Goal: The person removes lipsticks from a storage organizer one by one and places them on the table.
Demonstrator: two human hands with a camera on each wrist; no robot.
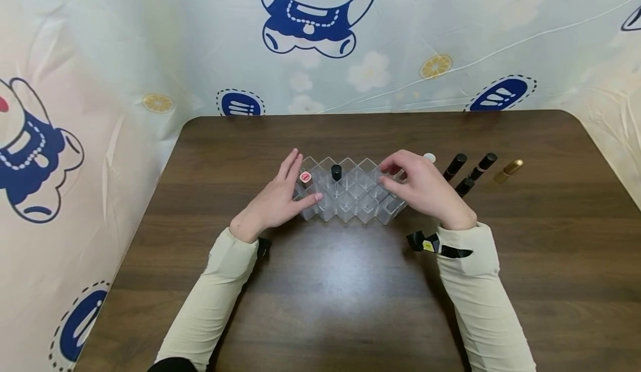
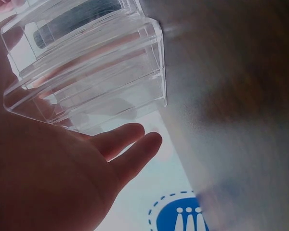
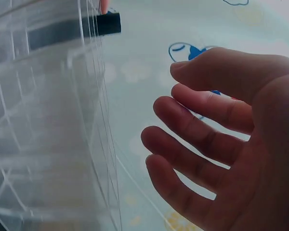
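Observation:
A clear plastic lipstick organizer with diamond-shaped slots stands on the table. In its left end slot sits a lipstick tube with a red and white top. A black-capped tube stands upright in another slot; its cap juts above the rim in the right wrist view. My left hand rests against the organizer's left end, thumb at the front, fingers extended behind. Over the right end hovers my right hand, its fingers loosely bent and holding nothing; the right wrist view shows it apart from the organizer.
Right of the organizer lie several tubes: a black one, another black one, a third partly behind my right hand, and a gold one. A white round end peeks out behind that hand. Printed cloth borders the brown table.

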